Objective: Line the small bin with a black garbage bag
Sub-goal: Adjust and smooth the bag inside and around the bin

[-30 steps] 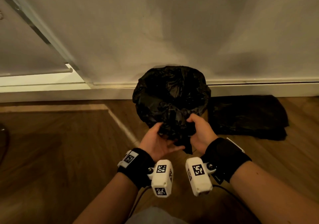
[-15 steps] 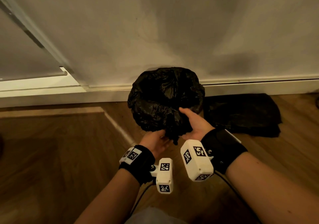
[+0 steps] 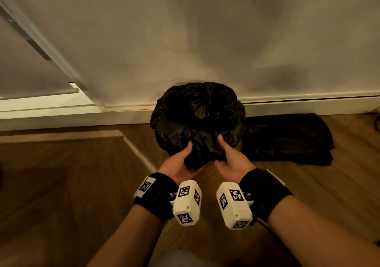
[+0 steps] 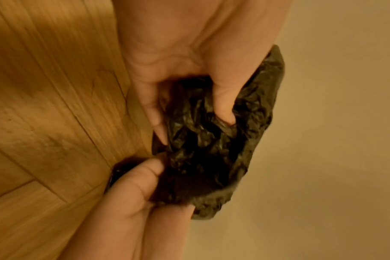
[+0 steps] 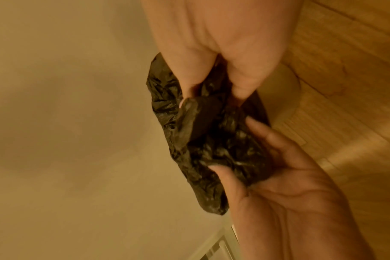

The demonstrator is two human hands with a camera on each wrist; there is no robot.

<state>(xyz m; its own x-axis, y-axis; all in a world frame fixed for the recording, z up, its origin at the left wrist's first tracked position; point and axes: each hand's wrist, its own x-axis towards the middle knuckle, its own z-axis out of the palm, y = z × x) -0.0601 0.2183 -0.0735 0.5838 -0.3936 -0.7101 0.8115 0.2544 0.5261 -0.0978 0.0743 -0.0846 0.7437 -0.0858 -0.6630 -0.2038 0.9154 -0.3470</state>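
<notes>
A black garbage bag (image 3: 197,120) already covers the small bin, which stands on the wooden floor (image 3: 61,184) against the white wall (image 3: 185,30), directly ahead of both hands. The plastic is draped over the rim all the way round, so none of the bin itself shows. The bag's hollow sinks into the opening, dark and crumpled; nothing can be seen lying inside it.

The lining looks nearly done. What seems left is taking up the slack: a bunch of loose plastic hangs on the near side of the bin. The left hand (image 3: 181,161) has its thumb and fingers curled round that bunch from the left. The right hand (image 3: 230,159) pinches the same gathered plastic from the right, thumb pointing up along the bag. The two hands sit close together, almost touching, palms turned inward. Probably the excess is being twisted or knotted to tighten the bag on the rim.

Just beyond the right hand, a second flat black bag (image 3: 287,139) lies on the floor beside the bin.
</notes>
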